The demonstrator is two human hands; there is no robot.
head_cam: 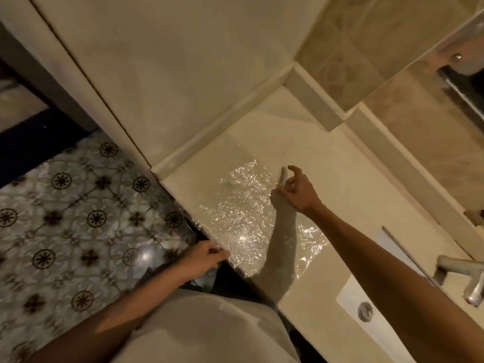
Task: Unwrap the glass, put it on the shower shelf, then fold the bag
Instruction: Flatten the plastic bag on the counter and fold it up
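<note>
The step in hand looks like the last one: folding the bag. No glass shows anywhere in view, so I cannot tell whether it already stands on the shower shelf; the shelf itself is not visible either.

The bag (243, 216), a clear crinkled sheet of plastic, lies spread flat on the pale stone surface (327, 179) beside the sink (351, 297), with its near-left edge reaching the lip of the surface above the patterned floor (65, 205).

The left hand (207, 255) is at that lip, its fingers curled in a pinch on the bag's near edge. The right hand (293, 189) hovers at the bag's far right corner with fingers loosely curled; the forefinger and thumb are close together right at the plastic, but whether this grip actually pinches the corner I cannot tell, since the film is transparent there.

The next move, as I judge it, calls for both hands to hold opposite edges firmly, lift one side and bring it over to meet the other, then smooth the crease flat. The film is light and slippery, so a loose pinch could let it slide off the lip.
</note>
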